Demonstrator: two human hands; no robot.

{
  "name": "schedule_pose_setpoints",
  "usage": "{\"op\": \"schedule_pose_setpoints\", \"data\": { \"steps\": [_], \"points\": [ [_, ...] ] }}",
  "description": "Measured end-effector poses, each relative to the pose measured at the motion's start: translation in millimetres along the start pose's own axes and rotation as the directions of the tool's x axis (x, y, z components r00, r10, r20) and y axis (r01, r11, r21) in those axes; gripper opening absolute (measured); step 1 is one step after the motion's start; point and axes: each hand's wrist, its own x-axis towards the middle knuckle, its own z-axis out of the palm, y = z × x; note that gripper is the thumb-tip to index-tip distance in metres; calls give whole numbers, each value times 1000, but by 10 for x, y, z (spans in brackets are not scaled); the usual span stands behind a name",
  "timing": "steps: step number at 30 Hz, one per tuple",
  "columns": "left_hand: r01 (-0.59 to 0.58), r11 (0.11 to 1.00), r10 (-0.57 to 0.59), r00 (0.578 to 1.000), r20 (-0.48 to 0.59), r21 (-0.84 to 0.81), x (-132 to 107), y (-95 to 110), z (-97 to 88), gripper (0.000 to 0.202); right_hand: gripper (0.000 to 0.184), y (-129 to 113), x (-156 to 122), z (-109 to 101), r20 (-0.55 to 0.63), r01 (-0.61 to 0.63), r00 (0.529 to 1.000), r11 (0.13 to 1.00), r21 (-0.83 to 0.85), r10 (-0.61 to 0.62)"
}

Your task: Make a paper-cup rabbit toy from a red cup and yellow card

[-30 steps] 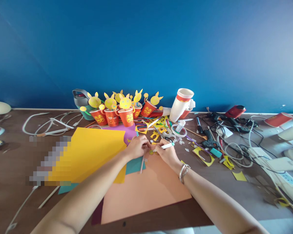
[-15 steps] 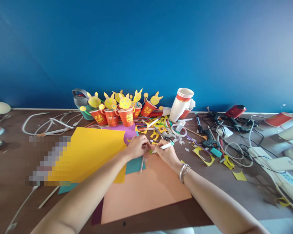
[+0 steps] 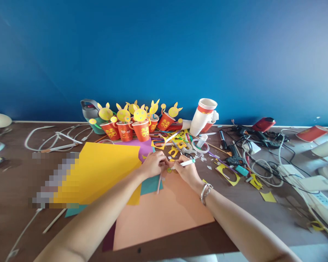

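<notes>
My right hand [image 3: 190, 174] grips a white marker pen [image 3: 186, 163] with a teal end, its tip low over the peach paper. Under the tip lies a small round yellow-green piece [image 3: 168, 170]. My left hand [image 3: 153, 163] is beside it with fingers curled and pressed down; what they hold, if anything, is hidden. A thin pale stick [image 3: 159, 185] sticks out below the left hand, across teal paper [image 3: 150, 186] and the edge of the peach paper [image 3: 164, 214]. Left of that hand a big yellow sheet [image 3: 104, 171] lies under my forearm.
Red paper cups [image 3: 141, 131] with yellow rabbit heads stand at the back, near a bottle [image 3: 94, 112]. A stack of white cups [image 3: 203, 116] leans there. Yellow scraps [image 3: 227, 175], a glue gun [image 3: 232, 156], cables and a power strip [image 3: 297, 182] crowd the right.
The pen in my right hand has shifted very slightly. Otherwise both hands and the papers stay where they were.
</notes>
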Motion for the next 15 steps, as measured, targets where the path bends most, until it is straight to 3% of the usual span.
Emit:
{"op": "schedule_pose_setpoints", "data": {
  "steps": [15],
  "points": [
    [-2,1000,2,1000,-13,-1,4,3,1,7,30,30,5,12,53,-39,998,994,107,33]
  ]
}}
